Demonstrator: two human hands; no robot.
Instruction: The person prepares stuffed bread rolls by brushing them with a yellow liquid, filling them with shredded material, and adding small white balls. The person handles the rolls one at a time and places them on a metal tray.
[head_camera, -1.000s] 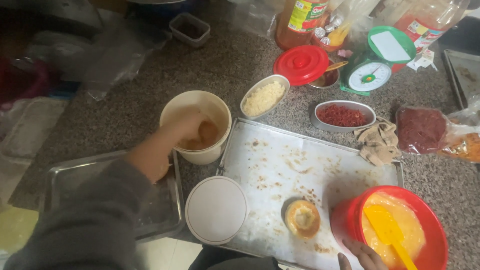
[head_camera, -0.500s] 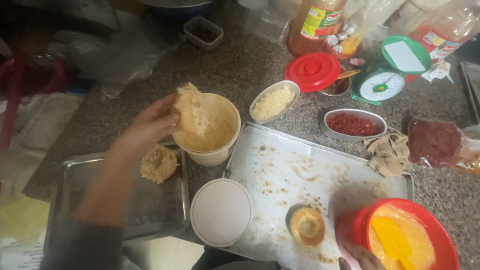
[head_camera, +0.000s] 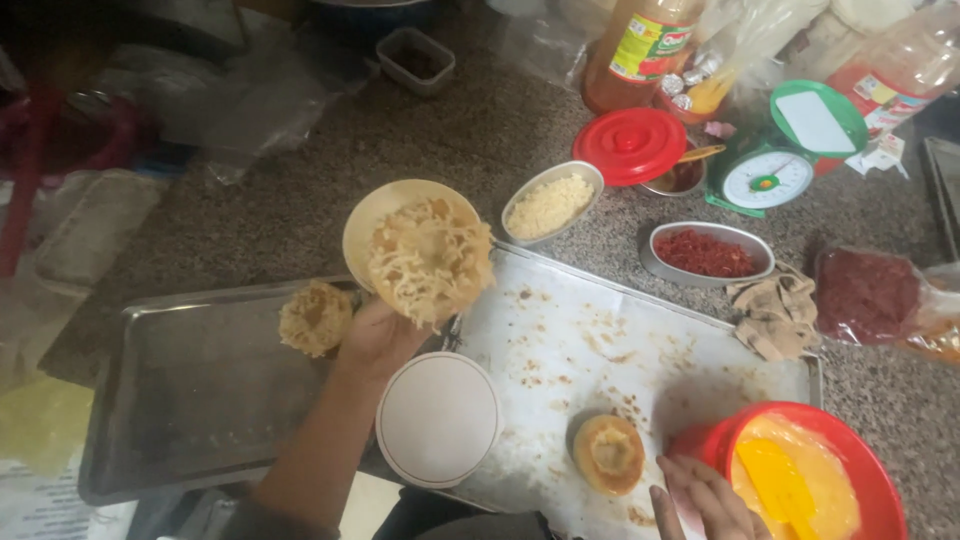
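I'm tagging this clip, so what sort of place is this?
Probably a food-prep kitchen: a stone counter with metal trays, a kitchen scale, and bowls of cheese and red filling.

Left hand (head_camera: 385, 335) lifts crumb-coated ring (head_camera: 430, 258) above cream tub (head_camera: 400, 215)

The left hand (head_camera: 385, 335) grips a pale yellow, stringy crumb-coated ring (head_camera: 430, 258). Behind it stands a cream round bucket (head_camera: 372, 215); left of it lies a golden-tan coated piece (head_camera: 314, 318) on a grey steel tray (head_camera: 190, 400). Far right, a red plastic bowl (head_camera: 800, 420) holds yellow batter.
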